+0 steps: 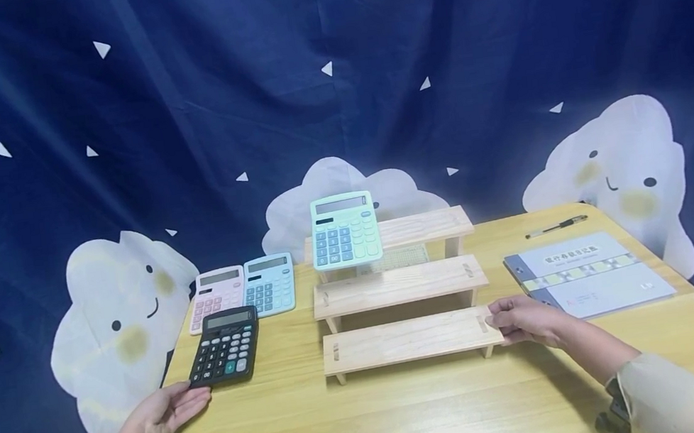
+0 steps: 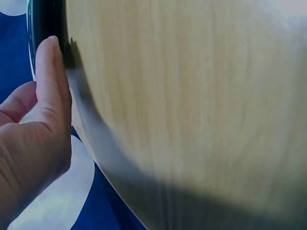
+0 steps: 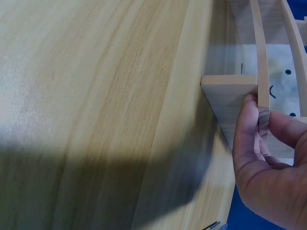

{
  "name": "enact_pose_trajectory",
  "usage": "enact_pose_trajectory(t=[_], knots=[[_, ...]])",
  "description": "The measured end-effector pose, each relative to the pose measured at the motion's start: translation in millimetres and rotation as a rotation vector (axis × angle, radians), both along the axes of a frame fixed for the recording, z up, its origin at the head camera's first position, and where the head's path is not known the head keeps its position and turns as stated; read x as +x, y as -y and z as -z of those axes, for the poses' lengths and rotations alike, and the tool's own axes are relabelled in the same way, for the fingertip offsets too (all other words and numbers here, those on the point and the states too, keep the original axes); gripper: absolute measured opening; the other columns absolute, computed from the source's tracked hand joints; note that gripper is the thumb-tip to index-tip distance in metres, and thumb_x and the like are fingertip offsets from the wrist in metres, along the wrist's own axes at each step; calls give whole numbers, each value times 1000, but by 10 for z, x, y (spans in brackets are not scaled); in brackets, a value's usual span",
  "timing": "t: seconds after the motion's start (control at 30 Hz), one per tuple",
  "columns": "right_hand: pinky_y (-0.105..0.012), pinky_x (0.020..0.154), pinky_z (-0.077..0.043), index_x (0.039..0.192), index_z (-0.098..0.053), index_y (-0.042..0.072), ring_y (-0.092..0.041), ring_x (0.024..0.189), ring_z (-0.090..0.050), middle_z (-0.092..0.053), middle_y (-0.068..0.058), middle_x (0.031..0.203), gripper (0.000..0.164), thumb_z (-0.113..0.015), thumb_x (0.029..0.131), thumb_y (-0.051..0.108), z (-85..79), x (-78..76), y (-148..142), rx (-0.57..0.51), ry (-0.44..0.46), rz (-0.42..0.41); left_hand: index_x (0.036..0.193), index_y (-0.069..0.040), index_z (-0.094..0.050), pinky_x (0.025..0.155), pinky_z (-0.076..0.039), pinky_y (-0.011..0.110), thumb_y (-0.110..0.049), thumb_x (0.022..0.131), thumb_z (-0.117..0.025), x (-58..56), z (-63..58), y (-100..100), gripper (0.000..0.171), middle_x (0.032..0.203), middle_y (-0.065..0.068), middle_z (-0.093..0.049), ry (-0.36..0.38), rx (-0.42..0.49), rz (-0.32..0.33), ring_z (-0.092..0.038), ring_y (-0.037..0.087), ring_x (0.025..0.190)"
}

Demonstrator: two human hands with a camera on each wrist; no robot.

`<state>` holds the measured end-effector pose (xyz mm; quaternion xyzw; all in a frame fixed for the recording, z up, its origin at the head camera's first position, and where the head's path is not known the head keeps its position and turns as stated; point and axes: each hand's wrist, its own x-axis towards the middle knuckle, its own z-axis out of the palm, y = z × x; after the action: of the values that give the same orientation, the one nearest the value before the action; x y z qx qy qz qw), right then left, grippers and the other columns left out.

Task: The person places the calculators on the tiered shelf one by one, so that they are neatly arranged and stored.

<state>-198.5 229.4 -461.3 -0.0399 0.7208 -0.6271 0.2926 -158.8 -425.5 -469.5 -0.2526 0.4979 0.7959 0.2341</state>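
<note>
A black calculator lies near the table's left edge. My left hand is at its lower left corner, fingers held straight; in the left wrist view the fingertips meet the calculator's dark edge. At the middle stands a three-tier wooden step shelf. My right hand pinches the right end of its lowest board, thumb above and fingers below, and the right wrist view shows the board's end between them. A mint-green calculator leans at the left of the top tier.
A pink calculator and a blue calculator lie behind the black one. To the right are a grey-white account book and a pen. Something pale with a grid shows behind the shelf. A dark blue curtain hangs behind the table.
</note>
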Motion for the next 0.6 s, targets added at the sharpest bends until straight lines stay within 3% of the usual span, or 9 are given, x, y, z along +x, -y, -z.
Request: enact_pose_trajectory(t=[0.33,0.6], knots=[[-25,67,-56,109,-49,-9,-13,76,-61,-63,-3,86,25,-54,92,9,31,-11,-23,7,0,8,91,3,-65,97,-49,33,-16,104,-29,-60,28,34,42,91,21,-69,-80,131,43,-68,26,92],[-25,67,-57,110,-49,-10,-14,76,-62,-63,-4,86,26,-53,91,8,20,-16,-17,-5,4,9,98,9,-63,103,-43,29,-10,103,-29,-52,47,77,39,102,27,-66,-130,415,84,-66,30,100]])
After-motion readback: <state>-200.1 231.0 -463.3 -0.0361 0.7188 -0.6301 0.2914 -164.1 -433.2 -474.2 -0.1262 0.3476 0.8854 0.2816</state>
